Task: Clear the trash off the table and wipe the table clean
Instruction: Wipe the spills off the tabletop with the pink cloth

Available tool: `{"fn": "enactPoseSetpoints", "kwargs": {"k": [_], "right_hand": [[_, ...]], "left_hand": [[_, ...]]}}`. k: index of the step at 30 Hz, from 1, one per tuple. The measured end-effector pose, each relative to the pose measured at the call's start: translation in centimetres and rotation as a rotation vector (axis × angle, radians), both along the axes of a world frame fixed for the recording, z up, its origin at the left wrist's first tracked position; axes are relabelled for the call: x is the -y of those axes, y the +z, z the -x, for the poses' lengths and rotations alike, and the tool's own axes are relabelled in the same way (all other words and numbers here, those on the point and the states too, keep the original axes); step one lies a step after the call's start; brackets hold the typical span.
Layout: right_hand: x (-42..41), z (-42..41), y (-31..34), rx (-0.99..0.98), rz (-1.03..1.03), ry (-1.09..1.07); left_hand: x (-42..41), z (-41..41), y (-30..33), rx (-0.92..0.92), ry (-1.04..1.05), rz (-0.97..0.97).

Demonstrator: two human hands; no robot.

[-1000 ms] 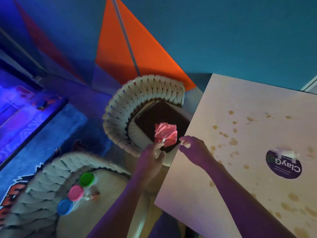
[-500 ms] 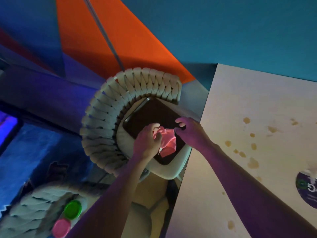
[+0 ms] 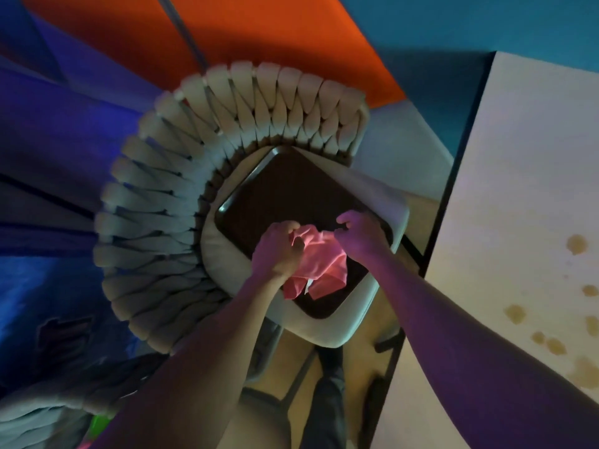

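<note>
A crumpled pink cloth (image 3: pixel 319 265) hangs between both hands above a dark tray (image 3: pixel 285 189) that lies on the seat of a woven chair (image 3: pixel 181 176). My left hand (image 3: pixel 275 251) grips the cloth's left part with curled fingers. My right hand (image 3: pixel 359 234) pinches its upper right edge. The pale table (image 3: pixel 525 176) lies to the right, marked with several brownish stains (image 3: pixel 577 244).
The woven chair's curved back (image 3: pixel 269 102) wraps around the tray on the left and far side. A second chair (image 3: pixel 39 416) shows at the lower left with a green lid (image 3: pixel 97 422) on it. A dark gap separates chair and table edge.
The view has swung left, away from the table. Both hands have come together on the pink cloth over the tray, and the cloth has opened out from a small bundle.
</note>
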State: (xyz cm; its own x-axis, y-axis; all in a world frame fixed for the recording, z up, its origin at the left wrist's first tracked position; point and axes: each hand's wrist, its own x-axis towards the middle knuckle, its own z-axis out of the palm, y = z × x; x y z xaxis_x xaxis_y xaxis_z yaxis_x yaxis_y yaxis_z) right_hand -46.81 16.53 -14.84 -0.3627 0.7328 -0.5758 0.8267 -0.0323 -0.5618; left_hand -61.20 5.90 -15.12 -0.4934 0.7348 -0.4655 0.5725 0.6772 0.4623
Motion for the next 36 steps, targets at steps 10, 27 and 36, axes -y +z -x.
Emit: {"fn": "enactPoseSetpoints", "kwargs": {"k": [10,27,36], "right_hand": [[0.4,2.0,-8.5,0.191,0.077,0.184],[2.9,0.4,-10.2,0.196,0.069,-0.112],[4.9,-1.3,-2.1,-0.080,0.085,-0.259]], "left_hand": [[-1.4,1.5,-9.7,0.052,-0.127,0.081],[3.1,-0.2,-11.7,0.070,0.094,0.081],[4.3,-3.5,-4.2,0.179,0.191,-0.145]]}}
